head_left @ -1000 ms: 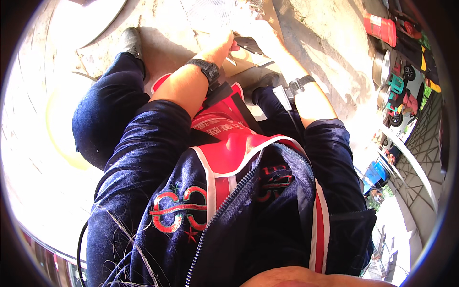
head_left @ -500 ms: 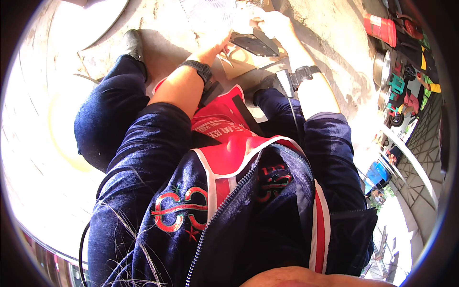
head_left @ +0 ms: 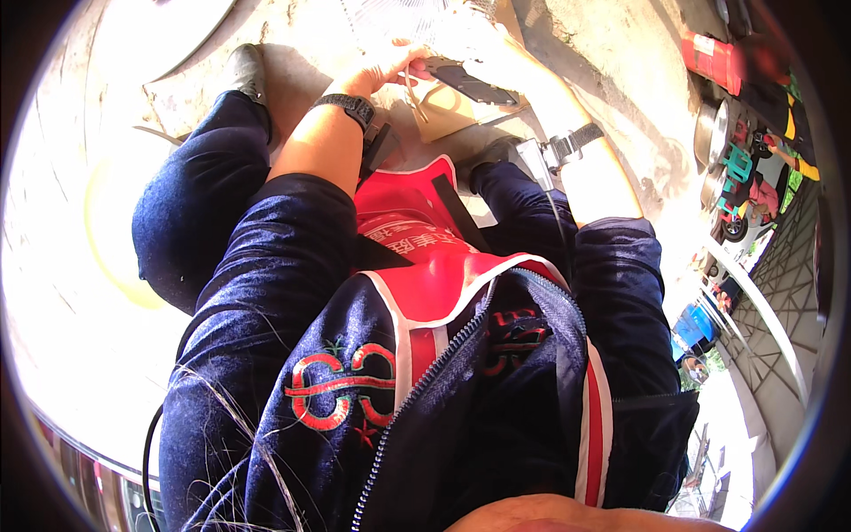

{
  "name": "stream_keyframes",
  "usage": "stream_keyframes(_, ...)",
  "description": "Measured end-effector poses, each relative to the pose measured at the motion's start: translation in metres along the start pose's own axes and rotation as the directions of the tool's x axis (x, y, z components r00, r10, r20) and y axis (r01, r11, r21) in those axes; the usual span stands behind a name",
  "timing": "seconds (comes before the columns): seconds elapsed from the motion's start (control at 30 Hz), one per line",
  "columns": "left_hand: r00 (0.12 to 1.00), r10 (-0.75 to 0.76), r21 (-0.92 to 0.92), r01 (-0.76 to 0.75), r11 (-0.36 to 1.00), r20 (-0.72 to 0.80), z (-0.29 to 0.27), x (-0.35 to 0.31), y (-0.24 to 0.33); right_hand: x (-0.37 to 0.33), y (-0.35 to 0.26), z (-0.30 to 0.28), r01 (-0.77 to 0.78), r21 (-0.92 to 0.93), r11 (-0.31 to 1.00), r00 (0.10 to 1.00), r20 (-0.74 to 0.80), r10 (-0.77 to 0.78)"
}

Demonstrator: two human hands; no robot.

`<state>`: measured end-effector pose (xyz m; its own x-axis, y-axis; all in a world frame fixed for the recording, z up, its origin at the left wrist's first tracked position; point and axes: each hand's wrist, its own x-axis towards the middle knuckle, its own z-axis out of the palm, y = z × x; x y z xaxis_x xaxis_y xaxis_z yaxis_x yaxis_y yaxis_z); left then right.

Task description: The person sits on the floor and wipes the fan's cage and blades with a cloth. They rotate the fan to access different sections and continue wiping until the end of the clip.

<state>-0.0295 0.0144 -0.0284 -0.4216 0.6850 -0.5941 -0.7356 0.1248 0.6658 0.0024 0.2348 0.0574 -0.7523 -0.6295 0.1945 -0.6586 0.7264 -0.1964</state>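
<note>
The dark panel (head_left: 476, 85) is held above the cardboard's (head_left: 443, 120) near edge, its left end gripped by the left hand (head_left: 396, 64); the right hand (head_left: 507, 60) is placed along its far side, its closure indeterminable in the glare. The panel is judged stiff, light and possibly slippery, best taken by both ends. The mesh (head_left: 383, 19) beyond is washed out and cut off at the top.

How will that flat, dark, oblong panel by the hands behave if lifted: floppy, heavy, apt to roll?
The flat, dark, oblong panel is probably stiff: its long edge looks straight, without sag. It seems thin, so perhaps light, though its material is unclear. Its flat shape should make rolling unlikely.
</note>
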Motion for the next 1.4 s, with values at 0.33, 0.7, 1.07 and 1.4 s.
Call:
stream_keyframes(0.33, 1.000, -0.002, -0.208, -0.002, 0.978, -0.017, -0.005, 0.003, -0.019, 0.009, 0.022, 0.021, -0.343, 0.405, 0.848, 0.920, 0.328, 0.215)
stream_keyframes(0.7, 0.987, 0.067, -0.096, -0.081, 0.992, -0.143, 0.008, 0.016, -0.023, 0.013, 0.024, 0.028, -0.364, 0.486, 0.794, 0.908, 0.373, 0.188)
stream_keyframes(1.07, 0.980, 0.089, -0.040, -0.097, 0.994, -0.176, 0.019, 0.023, -0.035, 0.014, 0.018, 0.029, -0.376, 0.538, 0.755, 0.904, 0.392, 0.171)
stream_keyframes(1.4, 0.968, 0.088, -0.025, -0.097, 0.995, -0.235, 0.013, 0.019, -0.035, 0.005, 0.029, 0.030, -0.358, 0.764, 0.536, 0.930, 0.342, 0.133)
